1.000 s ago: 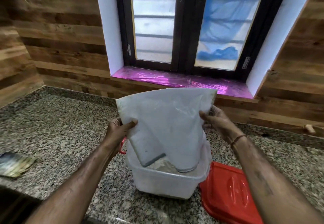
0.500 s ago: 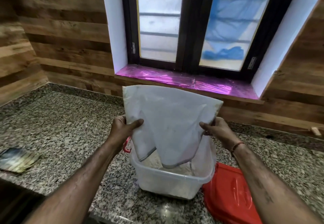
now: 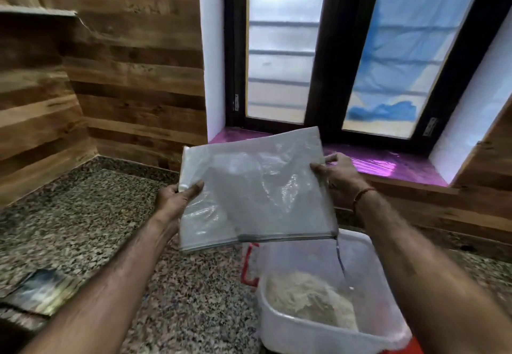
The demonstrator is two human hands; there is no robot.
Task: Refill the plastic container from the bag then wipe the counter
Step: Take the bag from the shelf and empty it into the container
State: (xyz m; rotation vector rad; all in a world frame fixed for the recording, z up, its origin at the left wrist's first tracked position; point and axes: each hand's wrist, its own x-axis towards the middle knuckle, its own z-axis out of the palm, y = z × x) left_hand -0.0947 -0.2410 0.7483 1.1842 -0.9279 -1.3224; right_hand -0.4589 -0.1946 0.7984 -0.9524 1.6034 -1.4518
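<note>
A translucent plastic bag (image 3: pixel 255 187), flat and nearly empty, is held up in the air above the granite counter (image 3: pixel 83 215). My left hand (image 3: pixel 174 201) grips its left edge and my right hand (image 3: pixel 336 170) grips its right edge. The bag's mouth hangs at the bottom, its right corner just over the clear plastic container (image 3: pixel 357 265). That container stands at the lower right and holds a heap of pale beige powder (image 3: pixel 307 301). A red handle (image 3: pixel 249 265) shows on the container's left side.
A folded dark cloth or packet (image 3: pixel 41 290) lies on the counter at the left. A bit of red lid (image 3: pixel 410 348) peeks out under the container at the bottom. A pink-lined window sill (image 3: pixel 388 162) and wood-panelled walls border the counter behind.
The bag has been lifted out of the container and moved up and to the left; it now hangs flat. The powder heap in the container is now uncovered.
</note>
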